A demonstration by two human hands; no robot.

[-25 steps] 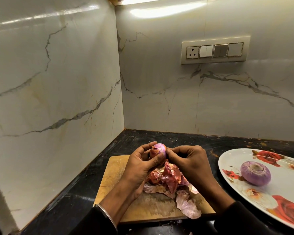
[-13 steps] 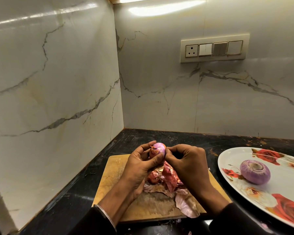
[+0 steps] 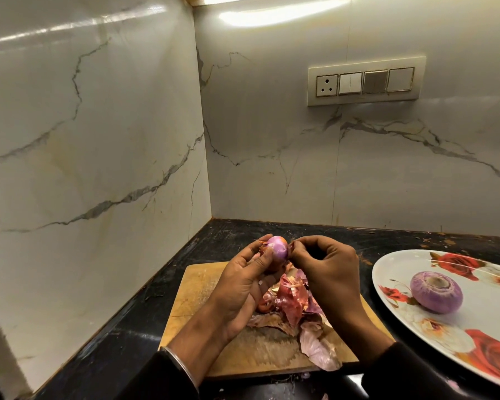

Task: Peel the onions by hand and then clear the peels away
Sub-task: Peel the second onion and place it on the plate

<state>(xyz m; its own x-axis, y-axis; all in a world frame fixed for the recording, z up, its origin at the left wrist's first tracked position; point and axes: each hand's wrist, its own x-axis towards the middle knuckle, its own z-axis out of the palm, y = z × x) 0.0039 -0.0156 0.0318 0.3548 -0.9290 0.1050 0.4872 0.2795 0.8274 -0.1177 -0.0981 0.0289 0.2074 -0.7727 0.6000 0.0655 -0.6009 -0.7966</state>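
Floral plate [image 3: 393,272], wooden cutting board [image 3: 197,284], wall switch panel [image 3: 365,81]

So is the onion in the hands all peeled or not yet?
Not yet. The onion in the left hand shows purple flesh, but orange skin clings at its left end, and the right hand pinches at its side.

A single head-worn camera looks forward and down into a counter corner, close above the cutting board [image 3: 202,287] at six o'clock. The plate [image 3: 393,272] sits at four o'clock, the switch panel [image 3: 365,81] at one o'clock.
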